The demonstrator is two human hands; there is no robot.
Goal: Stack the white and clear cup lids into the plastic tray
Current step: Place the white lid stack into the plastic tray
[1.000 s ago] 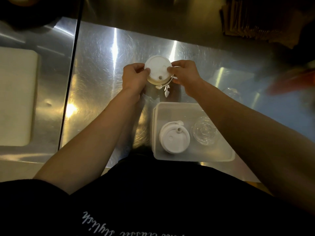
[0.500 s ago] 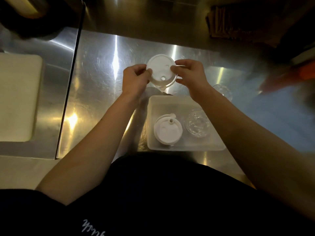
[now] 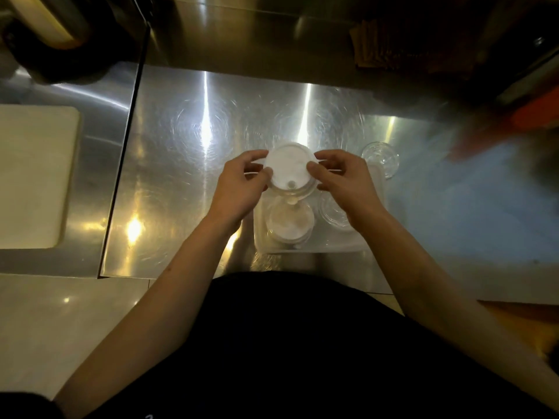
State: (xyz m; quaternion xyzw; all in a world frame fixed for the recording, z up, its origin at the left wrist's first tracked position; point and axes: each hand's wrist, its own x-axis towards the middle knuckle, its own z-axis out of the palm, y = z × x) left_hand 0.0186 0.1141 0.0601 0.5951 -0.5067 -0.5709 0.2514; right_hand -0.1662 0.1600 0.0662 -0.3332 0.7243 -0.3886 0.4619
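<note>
A round white cup lid (image 3: pixel 289 169) with a small hole near its front edge is held flat between both my hands, above the far end of the clear plastic tray (image 3: pixel 308 244). My left hand (image 3: pixel 240 186) pinches the lid's left rim and my right hand (image 3: pixel 343 179) pinches its right rim. In the tray's left half lies a stack of white lids (image 3: pixel 289 223). A clear lid (image 3: pixel 334 214) sits in the tray's right half, partly hidden by my right wrist. One more clear lid (image 3: pixel 381 157) rests on the steel counter beyond the tray's far right corner.
The steel counter (image 3: pixel 187 164) stretches left and far of the tray. A cream board (image 3: pixel 33 176) lies on the adjoining counter at far left. Brown paper items (image 3: pixel 393 46) sit at the back right, and a blurred orange shape (image 3: pixel 532 116) is at the right edge.
Both hands have brought the white lid nearer, from beyond the tray to over its far end. The view has shifted, so the tray now sits higher in frame.
</note>
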